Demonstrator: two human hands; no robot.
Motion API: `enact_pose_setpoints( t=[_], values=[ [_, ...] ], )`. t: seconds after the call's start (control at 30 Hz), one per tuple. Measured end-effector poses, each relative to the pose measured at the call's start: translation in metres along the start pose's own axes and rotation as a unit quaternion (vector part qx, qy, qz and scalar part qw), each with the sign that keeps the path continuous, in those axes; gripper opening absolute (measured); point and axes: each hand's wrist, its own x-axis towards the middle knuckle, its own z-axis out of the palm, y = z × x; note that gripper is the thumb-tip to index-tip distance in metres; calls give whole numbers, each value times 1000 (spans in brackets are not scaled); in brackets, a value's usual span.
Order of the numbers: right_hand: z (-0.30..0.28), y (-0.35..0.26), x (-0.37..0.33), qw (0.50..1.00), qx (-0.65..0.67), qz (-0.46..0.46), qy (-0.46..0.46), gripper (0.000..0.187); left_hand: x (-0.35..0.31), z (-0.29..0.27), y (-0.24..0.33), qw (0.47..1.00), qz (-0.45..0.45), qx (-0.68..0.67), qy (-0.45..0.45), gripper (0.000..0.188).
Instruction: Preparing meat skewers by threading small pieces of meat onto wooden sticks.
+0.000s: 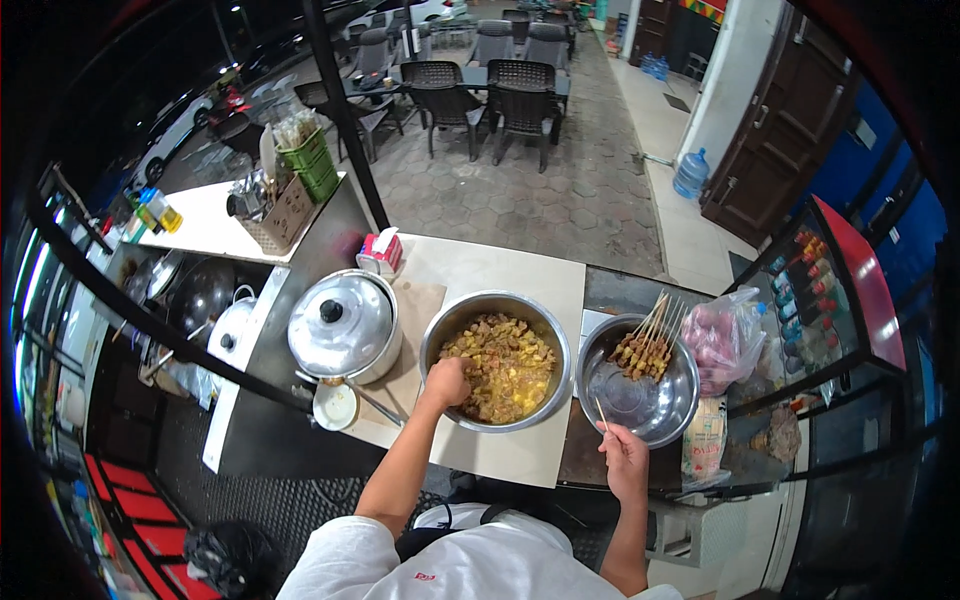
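My left hand [448, 381] reaches into the left side of a large steel bowl [430, 340] filled with yellow, sauced meat pieces [508, 365]. Its fingers curl down at the meat, and their tips are hidden. My right hand [624, 452] pinches a thin wooden skewer [601, 410], which points up over the near rim of a second steel bowl [685, 415]. No meat shows on the visible part of that skewer. Inside this second bowl, several loaded meat skewers [642, 352] lie at the far right, their bare sticks leaning over the rim.
Left of the meat bowl stand a lidded pot [340, 318], a small pale dish [336, 406] and a tissue pack [380, 250]. A plastic bag with pink contents [718, 340], a printed packet [704, 440] and a glass display case [812, 300] are at right. Chairs [525, 95] stand beyond the counter.
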Motion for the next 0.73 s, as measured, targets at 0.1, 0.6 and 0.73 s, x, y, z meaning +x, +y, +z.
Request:
enact_pose_setpoints(
  t=[0.1, 0.6, 0.73],
  values=[
    [12, -2, -17, 998, 27, 24, 44, 22, 20, -2, -1, 991, 56, 120, -28, 33],
    [40, 0, -49, 983, 34, 98, 150, 20, 55, 1, -14, 978, 156, 116, 79, 20],
    [44, 11, -29, 991, 40, 88, 97, 20, 41, -15, -7, 959, 59, 237, -145, 28]
  ],
)
